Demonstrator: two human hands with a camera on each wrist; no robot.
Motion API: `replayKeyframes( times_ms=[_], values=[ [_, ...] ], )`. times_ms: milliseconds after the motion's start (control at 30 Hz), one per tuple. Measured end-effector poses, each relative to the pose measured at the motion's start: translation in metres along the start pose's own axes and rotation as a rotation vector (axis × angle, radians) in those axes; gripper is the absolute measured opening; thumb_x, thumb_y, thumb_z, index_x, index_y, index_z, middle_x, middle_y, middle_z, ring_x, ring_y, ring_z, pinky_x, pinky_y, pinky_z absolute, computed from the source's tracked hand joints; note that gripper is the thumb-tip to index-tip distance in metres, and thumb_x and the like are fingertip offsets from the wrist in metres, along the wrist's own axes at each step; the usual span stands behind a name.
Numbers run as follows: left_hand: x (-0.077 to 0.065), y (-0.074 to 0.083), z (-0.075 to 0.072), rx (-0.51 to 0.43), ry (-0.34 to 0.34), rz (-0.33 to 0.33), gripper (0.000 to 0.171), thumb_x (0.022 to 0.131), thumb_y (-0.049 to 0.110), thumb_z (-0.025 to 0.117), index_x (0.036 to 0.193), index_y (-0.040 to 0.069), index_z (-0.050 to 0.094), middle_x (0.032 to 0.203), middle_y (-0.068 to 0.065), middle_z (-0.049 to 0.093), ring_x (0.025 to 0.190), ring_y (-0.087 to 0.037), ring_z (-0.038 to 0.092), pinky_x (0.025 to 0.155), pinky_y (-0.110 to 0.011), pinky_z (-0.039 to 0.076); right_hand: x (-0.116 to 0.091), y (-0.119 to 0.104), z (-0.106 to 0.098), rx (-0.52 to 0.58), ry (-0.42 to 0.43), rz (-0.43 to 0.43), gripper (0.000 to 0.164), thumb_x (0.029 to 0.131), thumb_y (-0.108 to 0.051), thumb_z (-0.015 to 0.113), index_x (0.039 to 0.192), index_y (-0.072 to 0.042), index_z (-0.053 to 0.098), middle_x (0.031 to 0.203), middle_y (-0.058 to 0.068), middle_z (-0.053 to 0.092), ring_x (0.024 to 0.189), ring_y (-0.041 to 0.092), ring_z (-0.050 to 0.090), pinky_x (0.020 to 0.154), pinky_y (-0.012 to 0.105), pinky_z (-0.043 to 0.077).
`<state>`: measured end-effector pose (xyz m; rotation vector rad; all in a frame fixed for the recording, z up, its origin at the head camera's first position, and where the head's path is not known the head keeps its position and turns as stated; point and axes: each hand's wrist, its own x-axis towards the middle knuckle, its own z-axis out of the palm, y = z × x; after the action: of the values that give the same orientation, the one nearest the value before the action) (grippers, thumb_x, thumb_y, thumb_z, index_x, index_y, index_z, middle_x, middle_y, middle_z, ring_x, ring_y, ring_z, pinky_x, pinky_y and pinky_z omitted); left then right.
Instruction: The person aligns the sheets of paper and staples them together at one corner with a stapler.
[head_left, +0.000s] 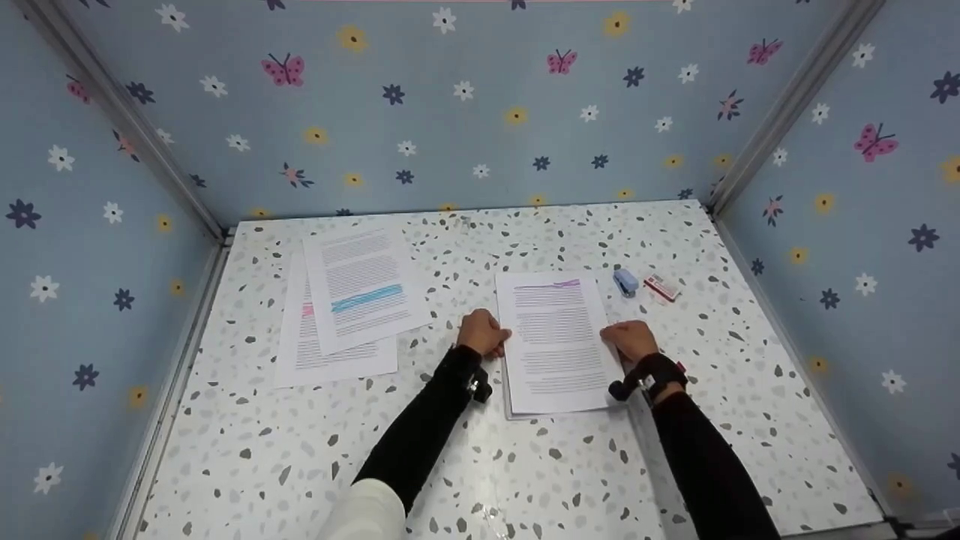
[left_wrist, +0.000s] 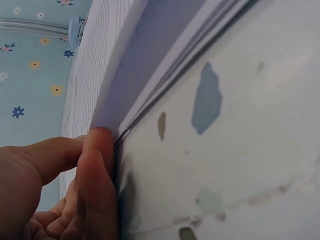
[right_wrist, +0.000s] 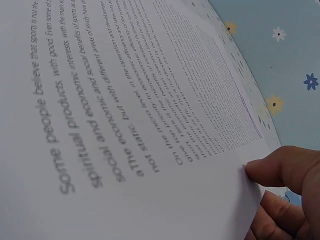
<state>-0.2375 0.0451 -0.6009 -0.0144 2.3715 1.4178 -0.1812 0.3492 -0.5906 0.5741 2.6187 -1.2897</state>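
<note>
Blue floral walls (head_left: pixel 480 135) enclose the speckled table (head_left: pixel 555 480), where the paper stack (head_left: pixel 559 345) lies between your 2 hands, its long axis running away from you. Your left hand (head_left: pixel 482 334) pinches its left edge and your right hand (head_left: pixel 631 341) its right edge, thumb on top; how much thickness each takes, I can't tell. Your 2 grips face across the short width, neither nearer. The stapler (head_left: pixel 625 283) sits beyond your right hand, near the stack's far right corner.
</note>
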Motion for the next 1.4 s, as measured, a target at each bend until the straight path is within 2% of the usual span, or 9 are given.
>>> replayKeyframes(
  times_ms=[133, 267, 400, 567, 667, 867, 1100, 1267, 1400],
  values=[
    [-0.002, 0.0, -0.001, 0.029, 0.003, 0.028, 0.022, 0.091, 0.005, 0.074, 0.08, 0.003, 0.055, 0.052, -0.008, 0.064, 0.04, -0.012, 0.059, 0.038, -0.021, 0.045, 0.0, -0.001, 0.0, -0.004, -0.009, -0.001, 0.038, 0.093, -0.025, 0.069, 0.115, 0.005, 0.073, 0.106, 0.013, 0.071, 0.085, 0.02, 0.063, 0.065, 0.025, 0.05],
    [-0.004, 0.002, -0.003, 0.048, 0.011, 0.04, 0.023, 0.091, 0.006, 0.074, 0.079, 0.004, 0.055, 0.052, -0.007, 0.064, 0.04, -0.013, 0.059, 0.038, -0.022, 0.044, -0.001, -0.005, -0.002, -0.012, -0.016, -0.001, 0.038, 0.094, -0.025, 0.068, 0.116, 0.005, 0.073, 0.11, 0.015, 0.071, 0.085, 0.02, 0.064, 0.066, 0.026, 0.05],
    [-0.003, 0.003, -0.004, 0.049, 0.009, 0.036, 0.024, 0.091, 0.006, 0.074, 0.079, 0.005, 0.053, 0.051, -0.007, 0.063, 0.039, -0.012, 0.058, 0.037, -0.021, 0.043, -0.001, -0.008, -0.005, -0.044, -0.005, -0.023, 0.036, 0.093, -0.024, 0.067, 0.114, 0.005, 0.073, 0.103, 0.014, 0.073, 0.076, 0.016, 0.064, 0.065, 0.025, 0.05],
    [-0.002, 0.003, -0.004, 0.054, 0.011, 0.048, 0.023, 0.091, 0.006, 0.074, 0.079, 0.005, 0.054, 0.05, -0.007, 0.062, 0.038, -0.011, 0.057, 0.037, -0.022, 0.043, 0.0, -0.011, -0.009, -0.034, 0.05, -0.004, 0.028, 0.091, -0.018, 0.065, 0.105, 0.004, 0.075, 0.082, 0.008, 0.072, 0.064, 0.014, 0.064, 0.06, 0.026, 0.052],
    [-0.001, 0.003, -0.004, 0.052, 0.017, 0.031, 0.021, 0.093, 0.01, 0.073, 0.079, 0.004, 0.058, 0.051, -0.007, 0.063, 0.039, -0.013, 0.058, 0.038, -0.022, 0.044, 0.0, -0.013, -0.01, -0.046, 0.083, 0.0, 0.024, 0.09, -0.017, 0.063, 0.101, 0.002, 0.075, 0.074, 0.004, 0.069, 0.062, 0.013, 0.063, 0.059, 0.026, 0.051],
    [-0.004, 0.005, -0.005, 0.011, 0.006, -0.074, 0.03, 0.1, 0.019, 0.064, 0.076, 0.001, 0.069, 0.057, -0.009, 0.067, 0.045, -0.016, 0.064, 0.043, -0.025, 0.051, 0.003, -0.015, -0.008, -0.06, 0.069, 0.022, 0.027, 0.094, -0.017, 0.061, 0.107, 0.002, 0.075, 0.08, 0.004, 0.07, 0.067, 0.013, 0.065, 0.064, 0.026, 0.052],
    [-0.005, 0.004, -0.008, -0.028, 0.027, -0.071, 0.026, 0.095, 0.009, 0.057, 0.075, -0.001, 0.069, 0.058, -0.009, 0.066, 0.046, -0.016, 0.063, 0.044, -0.027, 0.053, 0.007, -0.017, -0.008, -0.065, 0.053, 0.028, 0.03, 0.092, -0.016, 0.06, 0.11, 0.003, 0.075, 0.083, 0.008, 0.071, 0.068, 0.013, 0.066, 0.064, 0.026, 0.054],
    [-0.004, 0.002, -0.009, -0.061, 0.002, -0.096, 0.018, 0.094, 0.007, 0.056, 0.086, -0.003, 0.069, 0.062, -0.009, 0.067, 0.047, -0.015, 0.063, 0.045, -0.027, 0.054, 0.003, -0.019, -0.008, -0.126, 0.031, 0.006, 0.029, 0.093, -0.017, 0.058, 0.109, 0.001, 0.075, 0.087, 0.009, 0.071, 0.07, 0.016, 0.065, 0.065, 0.027, 0.049],
    [-0.004, 0.003, -0.009, -0.071, -0.006, -0.098, 0.017, 0.095, 0.007, 0.057, 0.093, -0.004, 0.069, 0.066, -0.009, 0.068, 0.05, -0.015, 0.065, 0.046, -0.027, 0.054, 0.0, -0.018, -0.006, -0.151, 0.043, -0.016, 0.028, 0.093, -0.017, 0.058, 0.107, 0.0, 0.075, 0.086, 0.009, 0.072, 0.071, 0.018, 0.064, 0.063, 0.029, 0.047]
  ],
)
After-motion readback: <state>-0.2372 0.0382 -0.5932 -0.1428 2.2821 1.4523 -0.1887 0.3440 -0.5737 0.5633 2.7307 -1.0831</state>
